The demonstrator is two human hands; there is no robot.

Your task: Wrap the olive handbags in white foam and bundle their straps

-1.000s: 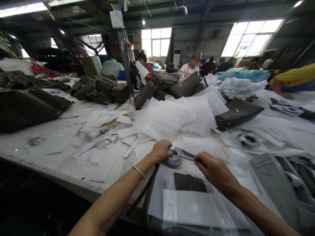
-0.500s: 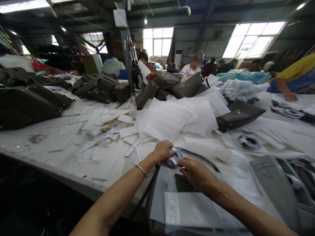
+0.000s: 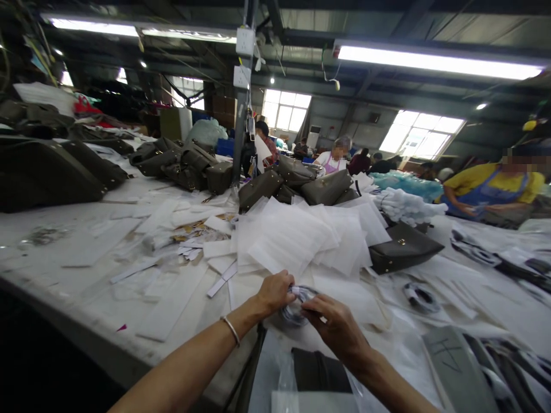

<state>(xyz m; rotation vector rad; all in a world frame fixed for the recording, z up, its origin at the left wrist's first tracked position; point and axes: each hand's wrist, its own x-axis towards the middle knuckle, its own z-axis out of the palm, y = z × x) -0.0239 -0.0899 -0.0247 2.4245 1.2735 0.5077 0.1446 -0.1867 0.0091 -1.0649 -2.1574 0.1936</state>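
Just above the table's near part, a rolled-up bag strap (image 3: 293, 314) in pale wrapping is held between both my hands. My left hand (image 3: 278, 291) pinches the coil's upper left side, fingers closed. On the coil's right side, my right hand (image 3: 336, 321) is closed with thumb and fingertips together; its palm side is hidden. Below the hands lies a dark bag (image 3: 321, 370) with clear plastic and a white sheet over it. A stack of thin white foam sheets (image 3: 284, 232) spreads just beyond the coil.
Another coiled strap (image 3: 420, 298) lies to the right, near a grey marked panel (image 3: 450, 358). Dark bags (image 3: 325, 186) are heaped behind the foam sheets, beside a metal post (image 3: 241, 120). Paper scraps (image 3: 191, 249) litter the left. A co-worker in yellow (image 3: 495, 186) stands at the far right.
The strap's dark tail, which stretched to the right of the coil, no longer shows there. Both hands stay on the coil. My view has tilted upward, showing more ceiling and the co-worker in yellow.
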